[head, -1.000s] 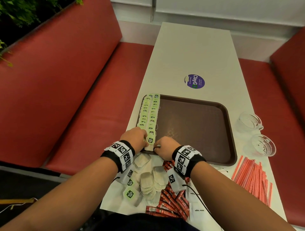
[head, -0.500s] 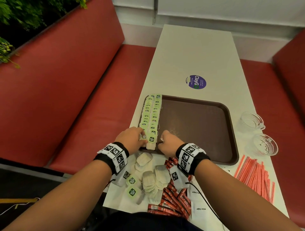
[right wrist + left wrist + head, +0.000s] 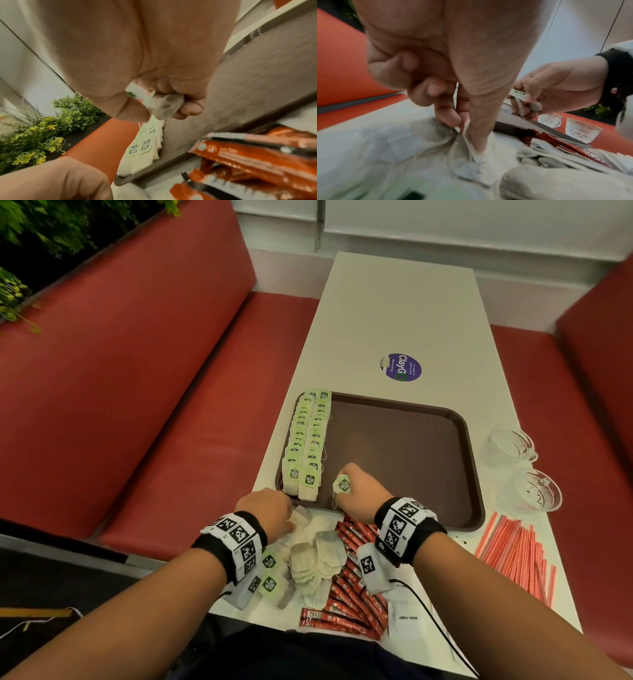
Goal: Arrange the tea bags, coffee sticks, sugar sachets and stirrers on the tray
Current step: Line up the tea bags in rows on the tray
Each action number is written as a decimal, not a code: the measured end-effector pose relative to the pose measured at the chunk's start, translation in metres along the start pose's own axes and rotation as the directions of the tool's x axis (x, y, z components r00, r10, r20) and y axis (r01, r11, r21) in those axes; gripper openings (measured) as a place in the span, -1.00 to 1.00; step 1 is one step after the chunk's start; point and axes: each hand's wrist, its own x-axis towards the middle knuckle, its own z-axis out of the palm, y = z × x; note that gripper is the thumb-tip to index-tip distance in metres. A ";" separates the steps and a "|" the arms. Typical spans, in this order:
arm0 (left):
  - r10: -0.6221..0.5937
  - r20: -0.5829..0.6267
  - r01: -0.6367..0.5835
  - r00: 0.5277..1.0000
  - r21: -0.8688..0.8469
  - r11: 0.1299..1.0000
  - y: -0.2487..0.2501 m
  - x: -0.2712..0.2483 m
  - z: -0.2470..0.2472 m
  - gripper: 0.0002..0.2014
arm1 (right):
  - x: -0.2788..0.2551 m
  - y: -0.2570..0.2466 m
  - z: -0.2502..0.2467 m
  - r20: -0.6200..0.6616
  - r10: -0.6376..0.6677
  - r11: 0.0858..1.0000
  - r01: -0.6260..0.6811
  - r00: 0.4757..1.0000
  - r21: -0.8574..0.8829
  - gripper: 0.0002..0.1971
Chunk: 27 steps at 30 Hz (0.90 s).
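Observation:
A brown tray [image 3: 404,453] lies on the white table, with two rows of green-tagged tea bags [image 3: 306,440] along its left edge. My right hand [image 3: 359,491] hovers over the tray's near left part and pinches one tea bag [image 3: 163,106] with its green tag [image 3: 342,484] showing. My left hand [image 3: 270,513] is just off the tray's near left corner, its thumb and finger pinching a loose tea bag [image 3: 471,146] on the table. More loose tea bags [image 3: 317,561], red coffee sticks [image 3: 349,594], white sugar sachets [image 3: 407,621] and red stirrers [image 3: 517,556] lie near me.
Two glass cups [image 3: 524,470] stand right of the tray. A purple sticker [image 3: 400,367] marks the table beyond it. Red bench seats [image 3: 191,446] run along both sides of the table, and green plants [image 3: 41,231] sit behind the left seat back.
My left hand has drawn back from the tea bag rows to the loose bags on the table. My right hand has shifted right over the tray, holding a tea bag.

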 end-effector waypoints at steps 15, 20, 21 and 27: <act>0.273 -0.221 -0.349 0.936 -0.511 0.786 0.014 -0.006 -0.050 -0.62 | -0.013 0.008 -0.008 -0.017 -0.170 0.969 0.170 0.985 0.180 -0.87; 0.237 -0.367 -0.417 0.899 -0.557 0.718 0.022 0.010 -0.053 -0.87 | -0.009 0.010 -0.008 -0.114 -0.292 0.942 0.306 0.950 0.136 -0.78; 0.230 -0.384 -0.427 0.894 -0.580 0.694 0.024 0.014 -0.055 -0.90 | -0.007 0.013 -0.007 -0.159 -0.291 0.941 0.312 0.943 0.131 -0.82; 0.194 -0.467 -0.479 0.863 -0.630 0.611 0.034 0.036 -0.067 -0.90 | 0.005 0.018 -0.013 -0.274 -0.249 0.934 0.305 0.929 0.186 -0.70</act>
